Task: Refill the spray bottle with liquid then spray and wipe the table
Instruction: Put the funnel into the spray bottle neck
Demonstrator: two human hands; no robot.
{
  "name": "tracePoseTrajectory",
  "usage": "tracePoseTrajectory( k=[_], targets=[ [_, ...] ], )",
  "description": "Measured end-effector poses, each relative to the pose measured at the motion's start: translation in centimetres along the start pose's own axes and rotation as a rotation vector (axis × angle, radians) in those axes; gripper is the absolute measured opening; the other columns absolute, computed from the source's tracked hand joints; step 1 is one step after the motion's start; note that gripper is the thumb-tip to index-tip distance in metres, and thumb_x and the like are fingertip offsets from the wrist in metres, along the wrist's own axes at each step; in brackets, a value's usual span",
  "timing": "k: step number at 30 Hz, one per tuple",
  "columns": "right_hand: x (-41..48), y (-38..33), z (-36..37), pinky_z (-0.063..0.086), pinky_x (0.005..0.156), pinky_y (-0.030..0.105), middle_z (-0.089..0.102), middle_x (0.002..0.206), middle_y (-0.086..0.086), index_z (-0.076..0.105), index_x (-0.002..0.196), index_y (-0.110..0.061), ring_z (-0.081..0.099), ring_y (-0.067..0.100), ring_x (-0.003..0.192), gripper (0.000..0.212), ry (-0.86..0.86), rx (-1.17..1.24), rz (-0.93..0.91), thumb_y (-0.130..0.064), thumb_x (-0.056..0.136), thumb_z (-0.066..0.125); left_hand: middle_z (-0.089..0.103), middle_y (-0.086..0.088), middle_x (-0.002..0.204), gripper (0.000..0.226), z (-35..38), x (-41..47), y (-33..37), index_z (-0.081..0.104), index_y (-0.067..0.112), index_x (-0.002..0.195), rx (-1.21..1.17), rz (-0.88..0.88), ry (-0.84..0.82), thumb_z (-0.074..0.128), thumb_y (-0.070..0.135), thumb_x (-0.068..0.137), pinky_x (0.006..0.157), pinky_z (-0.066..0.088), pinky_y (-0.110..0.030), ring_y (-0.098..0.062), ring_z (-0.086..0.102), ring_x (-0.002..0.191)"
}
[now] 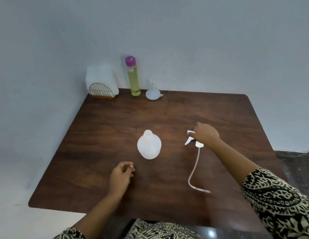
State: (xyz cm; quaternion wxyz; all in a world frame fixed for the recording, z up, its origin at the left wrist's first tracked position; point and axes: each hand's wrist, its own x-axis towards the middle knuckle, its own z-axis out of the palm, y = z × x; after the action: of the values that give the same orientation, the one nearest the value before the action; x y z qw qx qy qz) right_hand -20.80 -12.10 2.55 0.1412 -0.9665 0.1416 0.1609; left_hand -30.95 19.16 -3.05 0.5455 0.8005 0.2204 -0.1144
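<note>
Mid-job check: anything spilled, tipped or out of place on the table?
No spill shows. The spray head, tube attached, lies on the table, held by the right hand, off the spray bottle, which stands upright and uncapped. The funnel sits mouth-down beside the yellow liquid bottle.

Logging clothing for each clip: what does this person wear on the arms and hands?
The left hand and right hand are bare: no gloves. The right sleeve and left sleeve are loose black-and-cream fabric with a paisley-like print, leaving the forearms uncovered. No watch or bracelet shows.
</note>
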Motion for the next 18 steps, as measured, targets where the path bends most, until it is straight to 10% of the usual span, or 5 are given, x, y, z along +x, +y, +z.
tracePoseTrajectory(
  k=[10, 18],
  targets=[
    [8.8, -15.8, -1.9, 0.044, 0.092, 0.035, 0.059, 0.122, 0.010, 0.052, 0.125, -0.008, 0.055, 0.026, 0.114, 0.051, -0.022, 0.286, -0.321, -0.037, 0.086, 0.067, 0.031, 0.001, 0.152, 0.054, -2.1, 14.2, 4.2, 0.039, 0.032, 0.142, 0.808, 0.289, 0.059, 0.052, 0.045, 0.091, 0.111, 0.023, -0.045, -0.023, 0.024, 0.140],
    [17.4, -22.4, -2.6, 0.046, 0.090, 0.042, 0.042, 0.130, 0.012, 0.042, 0.132, -0.012, 0.043, 0.030, 0.121, 0.048, 0.324, 0.286, -0.095, -0.010, 0.086, 0.055, 0.032, -0.004, 0.154, 0.069, -1.0, 17.4, 2.8, 0.031, 0.031, 0.147, 1.006, 0.429, 0.083, 0.017, 0.061, 0.087, 0.111, 0.021, -0.057, -0.028, 0.026, 0.143]
  ],
)
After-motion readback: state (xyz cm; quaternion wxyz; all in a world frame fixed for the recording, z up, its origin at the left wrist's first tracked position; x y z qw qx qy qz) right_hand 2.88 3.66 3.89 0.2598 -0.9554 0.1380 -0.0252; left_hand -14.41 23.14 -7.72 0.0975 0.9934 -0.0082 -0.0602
